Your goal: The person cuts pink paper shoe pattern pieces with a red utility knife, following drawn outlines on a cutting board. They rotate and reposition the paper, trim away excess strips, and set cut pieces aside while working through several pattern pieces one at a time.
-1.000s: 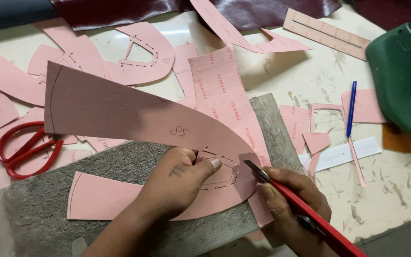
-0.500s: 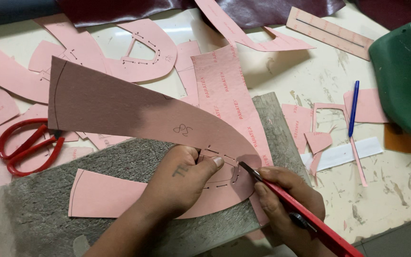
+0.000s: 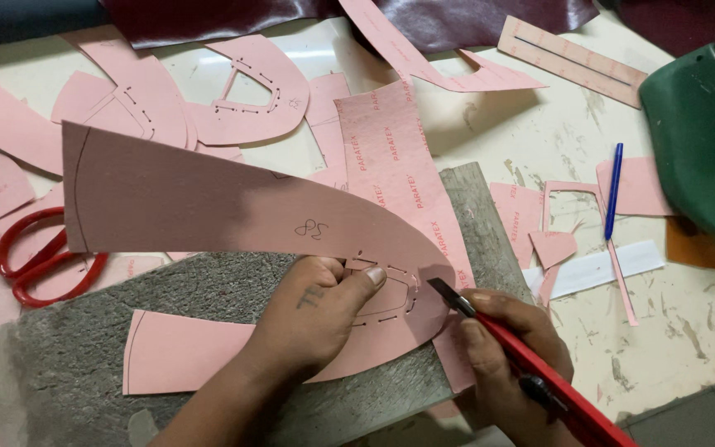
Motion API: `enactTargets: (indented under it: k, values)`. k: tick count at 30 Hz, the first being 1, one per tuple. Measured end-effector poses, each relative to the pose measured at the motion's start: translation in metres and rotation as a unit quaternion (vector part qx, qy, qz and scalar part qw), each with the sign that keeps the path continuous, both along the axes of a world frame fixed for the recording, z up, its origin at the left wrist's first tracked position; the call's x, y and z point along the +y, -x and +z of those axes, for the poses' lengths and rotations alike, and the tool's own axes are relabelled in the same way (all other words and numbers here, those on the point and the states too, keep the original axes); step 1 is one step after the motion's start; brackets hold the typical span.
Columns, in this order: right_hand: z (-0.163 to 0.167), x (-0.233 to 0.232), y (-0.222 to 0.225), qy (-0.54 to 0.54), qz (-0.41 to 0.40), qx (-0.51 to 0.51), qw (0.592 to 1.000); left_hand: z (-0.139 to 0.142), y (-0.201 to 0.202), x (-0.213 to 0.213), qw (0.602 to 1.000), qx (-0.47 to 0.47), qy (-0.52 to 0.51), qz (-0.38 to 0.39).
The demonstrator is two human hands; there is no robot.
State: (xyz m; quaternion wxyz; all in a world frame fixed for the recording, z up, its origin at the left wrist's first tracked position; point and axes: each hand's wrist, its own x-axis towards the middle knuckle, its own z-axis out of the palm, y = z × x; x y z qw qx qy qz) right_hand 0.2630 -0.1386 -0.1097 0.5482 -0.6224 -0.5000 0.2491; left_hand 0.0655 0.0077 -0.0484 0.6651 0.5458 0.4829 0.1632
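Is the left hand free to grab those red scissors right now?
Probably not at once: the left hand is pressing down the pink pattern being cut. The scissors lie uncovered to its left, so nothing blocks the way once it lets go.

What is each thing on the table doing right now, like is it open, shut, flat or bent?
left hand: pressing the pink pattern piece down
right hand: shut around the red knife
red knife: blade out, tip at the pattern's edge
pink pattern piece: curled up, one end held on the board
grey cutting board: lying flat
red scissors: lying flat, blades hidden
blue pen: lying flat
green shoe form: lying on its side
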Motion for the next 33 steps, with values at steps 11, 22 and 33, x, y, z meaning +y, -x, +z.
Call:
enactTargets:
  k: [11,22,33]
  values:
    - [0.006,0.011,0.006,-0.053,0.040,-0.082,0.994,0.002,-0.004,-0.003,0.999,-0.020,-0.013,0.021]
    - [0.025,0.021,0.003,-0.003,0.080,-0.068,0.994,0.007,0.000,-0.001,0.999,0.016,-0.037,0.002]
    - [0.058,0.031,0.014,0.057,0.032,-0.192,0.979,0.002,-0.001,-0.006,0.994,-0.044,-0.101,0.013]
